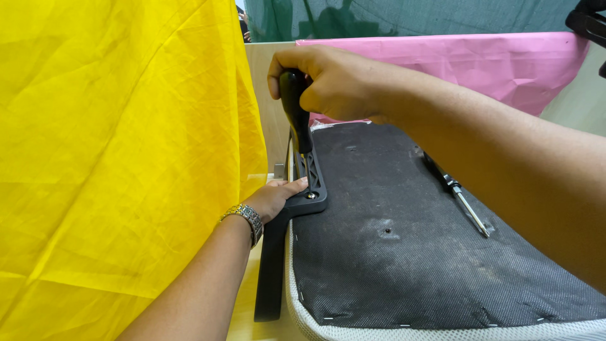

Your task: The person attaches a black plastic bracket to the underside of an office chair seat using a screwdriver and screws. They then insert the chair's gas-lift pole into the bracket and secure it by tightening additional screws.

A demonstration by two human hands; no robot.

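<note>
Stapled black seat underside (442, 252) is taken as landmark: at its left edge the armrest bracket (307, 189) is pressed flat by the left hand (274, 199); above it, a screwdriver (295, 113) is gripped upright by the clenched right hand (328, 82), tip down on the bracket screw

I counted two screwdrivers: one upright (295, 107), one lying on the right (457, 196). One black bracket (297, 208), one seat pad (410, 252), two cloths, yellow (113, 158) and pink (492, 63), and perhaps two screw holes.
</note>
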